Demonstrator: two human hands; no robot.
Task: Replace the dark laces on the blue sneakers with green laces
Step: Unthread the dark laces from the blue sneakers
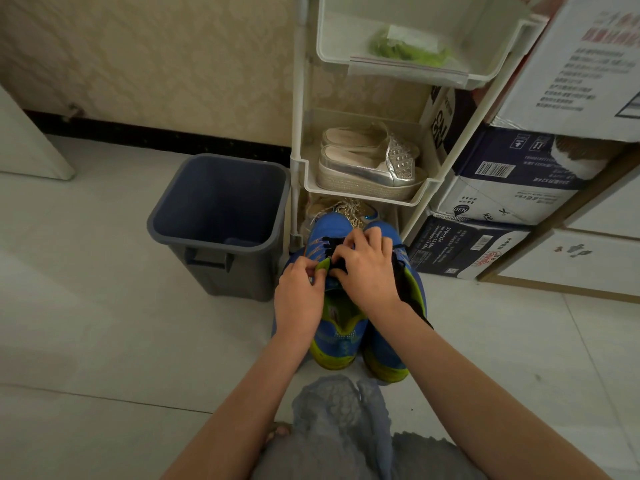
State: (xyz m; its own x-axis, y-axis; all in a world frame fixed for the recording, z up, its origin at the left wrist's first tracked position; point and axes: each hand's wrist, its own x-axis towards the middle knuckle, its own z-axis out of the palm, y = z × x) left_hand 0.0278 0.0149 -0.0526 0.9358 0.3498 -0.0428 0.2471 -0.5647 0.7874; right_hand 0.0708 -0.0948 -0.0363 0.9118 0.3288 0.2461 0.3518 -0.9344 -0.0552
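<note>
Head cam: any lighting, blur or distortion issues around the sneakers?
Head view: dim, flat light, no glare; wide-angle bends the shelf rack and boxes toward the frame edge; left hand, right hand and blue sneakers fairly sharp at centre; dark laces read as a black blob; top-shelf zip bag soft.

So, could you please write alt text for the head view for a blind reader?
A person's left hand and right hand work at the dark laces of blue sneakers on a tiled floor. A grey bin stands left; green laces lie bagged on a white rack.
</note>
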